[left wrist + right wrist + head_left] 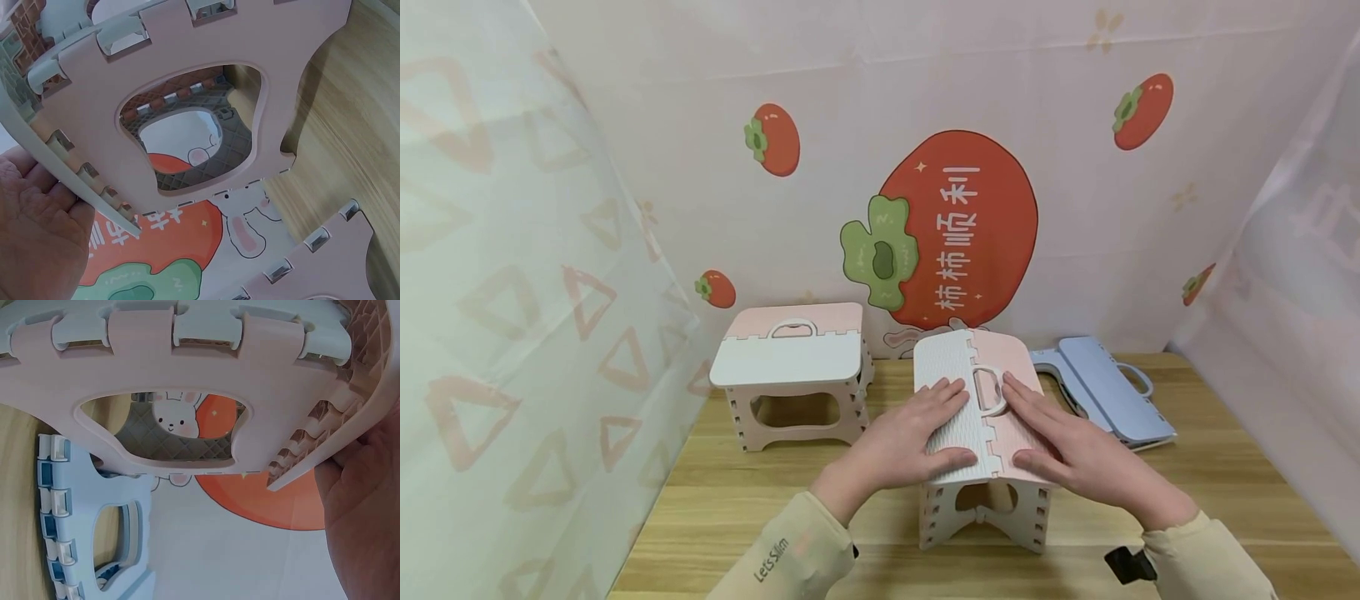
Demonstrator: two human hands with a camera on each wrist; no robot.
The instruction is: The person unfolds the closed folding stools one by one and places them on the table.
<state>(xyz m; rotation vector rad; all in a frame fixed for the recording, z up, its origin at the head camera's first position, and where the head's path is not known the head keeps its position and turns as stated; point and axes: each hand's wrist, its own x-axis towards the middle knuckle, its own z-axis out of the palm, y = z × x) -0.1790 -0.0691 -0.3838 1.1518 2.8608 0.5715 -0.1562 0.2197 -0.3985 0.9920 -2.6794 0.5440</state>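
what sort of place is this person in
Likely a makeshift indoor booth, perhaps for filming: a printed persimmon backdrop hangs behind, pale sheets rise at both sides, and between them folding stools sit on a wood-grain surface.

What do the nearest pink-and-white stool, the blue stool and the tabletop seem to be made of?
Pink-and-white stool: probably matte moulded plastic; latticed inner faces and interlocking hinge teeth suggest it. Blue stool: likely smooth plastic too, with similar teeth. Tabletop: wood-look, low sheen; grain shows, but solid wood or laminate is unclear.
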